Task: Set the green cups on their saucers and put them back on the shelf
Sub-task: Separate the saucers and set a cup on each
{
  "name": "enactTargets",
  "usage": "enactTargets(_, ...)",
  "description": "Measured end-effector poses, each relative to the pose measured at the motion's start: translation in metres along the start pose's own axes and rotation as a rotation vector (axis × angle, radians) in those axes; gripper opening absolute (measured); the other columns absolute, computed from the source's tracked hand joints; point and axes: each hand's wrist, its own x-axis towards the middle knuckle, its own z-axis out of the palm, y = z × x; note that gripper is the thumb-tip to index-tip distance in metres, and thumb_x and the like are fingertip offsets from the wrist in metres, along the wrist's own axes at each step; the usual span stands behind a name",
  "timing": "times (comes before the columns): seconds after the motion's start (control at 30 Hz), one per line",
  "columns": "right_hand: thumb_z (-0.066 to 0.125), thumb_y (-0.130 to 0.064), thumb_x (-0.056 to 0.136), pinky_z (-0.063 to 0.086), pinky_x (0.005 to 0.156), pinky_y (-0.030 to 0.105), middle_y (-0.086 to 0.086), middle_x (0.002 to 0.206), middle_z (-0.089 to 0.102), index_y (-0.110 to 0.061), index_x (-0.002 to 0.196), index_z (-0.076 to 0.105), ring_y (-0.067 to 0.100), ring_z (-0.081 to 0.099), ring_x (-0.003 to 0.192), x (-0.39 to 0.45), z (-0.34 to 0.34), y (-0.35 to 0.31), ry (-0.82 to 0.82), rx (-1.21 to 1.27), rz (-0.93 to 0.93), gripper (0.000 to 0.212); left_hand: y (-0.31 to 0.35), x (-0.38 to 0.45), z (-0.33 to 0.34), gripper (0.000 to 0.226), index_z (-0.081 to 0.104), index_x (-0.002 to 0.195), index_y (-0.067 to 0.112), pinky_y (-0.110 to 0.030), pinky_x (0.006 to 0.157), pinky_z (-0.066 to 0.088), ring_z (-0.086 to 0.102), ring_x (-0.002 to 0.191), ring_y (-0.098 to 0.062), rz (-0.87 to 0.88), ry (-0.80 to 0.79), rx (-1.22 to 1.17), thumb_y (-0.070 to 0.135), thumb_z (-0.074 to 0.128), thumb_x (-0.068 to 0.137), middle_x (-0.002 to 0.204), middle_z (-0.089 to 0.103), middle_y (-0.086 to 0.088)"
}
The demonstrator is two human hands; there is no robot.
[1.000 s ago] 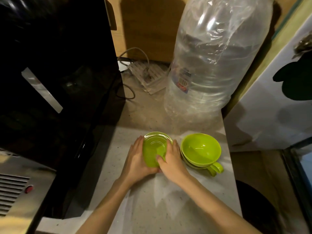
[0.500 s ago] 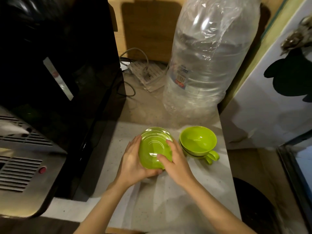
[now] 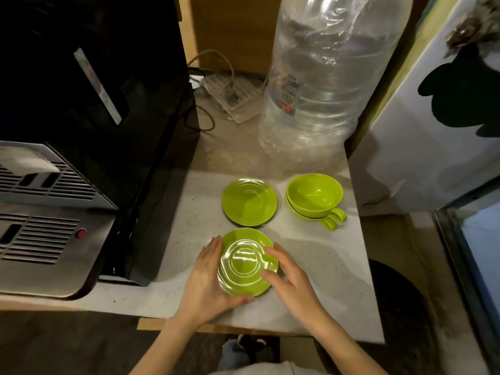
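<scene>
Two green saucers lie on the pale counter (image 3: 319,266). The far saucer (image 3: 249,201) lies flat and free. The near saucer (image 3: 246,263) is between my hands: my left hand (image 3: 209,280) cups its left and lower rim, and my right hand (image 3: 289,274) touches its right rim with thumb and fingers. Two green cups (image 3: 315,194) sit nested one inside the other to the right of the far saucer, handles pointing toward me and right.
A large clear plastic water bottle (image 3: 322,85) stands behind the cups. A black and silver appliance (image 3: 81,131) fills the left side. A white power strip (image 3: 232,96) with cables lies at the back. A white panel (image 3: 422,136) borders the right.
The stacked saucers have been split: one now lies on the counter at the back, and my hands have brought the other toward me and laid it nearly flat.
</scene>
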Motion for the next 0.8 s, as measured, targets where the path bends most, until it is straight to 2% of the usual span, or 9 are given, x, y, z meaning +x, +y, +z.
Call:
enactTargets(0.1, 0.058, -0.014, 0.086, 0.024, 0.109, 0.021, -0.001, 0.153, 0.027, -0.036, 0.116, 0.047, 0.007, 0.027, 0.137, 0.002, 0.004, 0.005, 0.012, 0.005, 0.01, 0.039, -0.005, 0.001, -0.001, 0.122, 0.035, 0.136, 0.001, -0.039, 0.109, 0.027, 0.037, 0.13, -0.02, 0.017, -0.022, 0.041, 0.076, 0.065, 0.045, 0.142, 0.043, -0.017)
enactTargets(0.27, 0.057, -0.017, 0.086, 0.024, 0.111, 0.024, -0.001, 0.154, 0.027, -0.025, 0.128, 0.048, 0.011, 0.026, 0.14, 0.004, 0.006, 0.01, 0.016, 0.001, 0.057, 0.043, -0.007, 0.003, 0.0, 0.121, 0.034, 0.137, 0.002, -0.043, 0.108, 0.024, 0.036, 0.13, -0.022, 0.036, -0.058, 0.064, 0.072, 0.068, 0.044, 0.141, 0.044, -0.019)
enactTargets(0.33, 0.057, -0.018, 0.086, 0.027, 0.112, 0.027, -0.001, 0.153, 0.028, -0.028, 0.127, 0.048, 0.012, 0.029, 0.139, 0.004, 0.007, 0.012, 0.029, -0.014, 0.057, 0.043, -0.007, 0.004, 0.002, 0.121, 0.033, 0.137, 0.003, -0.043, 0.109, 0.024, 0.034, 0.131, -0.022, 0.048, -0.062, 0.051, 0.072, 0.067, 0.044, 0.142, 0.043, -0.019)
enactTargets(0.47, 0.055, -0.023, 0.088, 0.025, 0.104, 0.019, -0.001, 0.154, 0.027, -0.025, 0.133, 0.044, 0.011, 0.028, 0.139, 0.005, 0.007, 0.013, 0.03, -0.096, 0.051, 0.046, -0.006, 0.007, 0.001, 0.122, 0.029, 0.14, 0.004, -0.037, 0.111, 0.016, 0.026, 0.134, -0.019, 0.061, -0.055, 0.04, 0.072, 0.067, 0.045, 0.147, 0.036, -0.016)
enactTargets(0.67, 0.055, -0.025, 0.088, 0.025, 0.108, 0.024, -0.001, 0.154, 0.028, -0.022, 0.135, 0.042, 0.013, 0.027, 0.14, 0.009, 0.002, 0.009, 0.021, -0.086, 0.063, 0.049, -0.004, 0.009, 0.002, 0.122, 0.014, 0.144, 0.013, -0.025, 0.113, 0.007, 0.011, 0.137, -0.01, 0.051, -0.094, 0.008, 0.069, 0.068, 0.049, 0.154, 0.021, -0.01)
enactTargets(0.8, 0.055, -0.023, 0.089, 0.033, 0.102, 0.022, -0.003, 0.139, 0.046, -0.019, 0.136, 0.04, 0.013, 0.038, 0.133, 0.011, -0.007, 0.005, 0.014, -0.031, 0.075, 0.05, -0.001, 0.008, 0.0, 0.127, -0.001, 0.143, 0.016, -0.022, 0.112, 0.0, 0.003, 0.141, -0.013, 0.041, -0.136, 0.012, 0.072, 0.063, 0.049, 0.152, -0.001, 0.001)
